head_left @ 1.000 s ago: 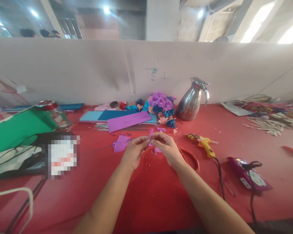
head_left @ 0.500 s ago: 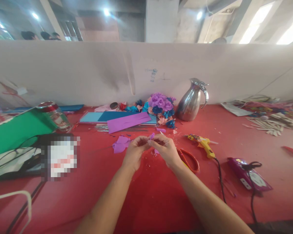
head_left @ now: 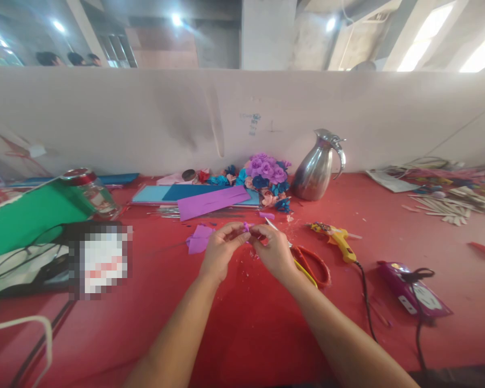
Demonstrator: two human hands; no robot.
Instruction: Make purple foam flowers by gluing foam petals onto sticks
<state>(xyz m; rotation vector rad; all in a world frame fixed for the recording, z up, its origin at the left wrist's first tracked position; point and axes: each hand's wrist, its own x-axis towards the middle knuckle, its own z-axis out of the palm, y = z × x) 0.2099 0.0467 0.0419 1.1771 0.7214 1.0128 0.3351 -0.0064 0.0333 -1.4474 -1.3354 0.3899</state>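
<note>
Above the middle of the red table, my left hand (head_left: 222, 249) pinches a small rolled piece of purple crepe paper (head_left: 246, 227) between thumb and fingertips. My right hand (head_left: 272, 249) is closed at the right side of the same piece, its fingertips nearly meeting the left ones; what lies between them is partly hidden. Loose purple petals (head_left: 200, 238) lie left of my left hand. Scissors with red and yellow handles (head_left: 315, 267) rest beside my right hand, partly covered by it. Behind my hands stands a bunch of purple, blue and pink paper flowers (head_left: 267, 172).
A yellow glue gun (head_left: 341, 243) and a purple power box (head_left: 414, 291) with cords lie to the right. A steel jug (head_left: 315, 170) stands by the wall. Purple paper strip (head_left: 212, 202) lies on blue sheets. At left are a glass jar (head_left: 95, 196) and a green board (head_left: 36, 221).
My right hand has shifted slightly right and turned, uncovering more of the scissors. The purple piece has moved a little left and sits lower between my fingertips.
</note>
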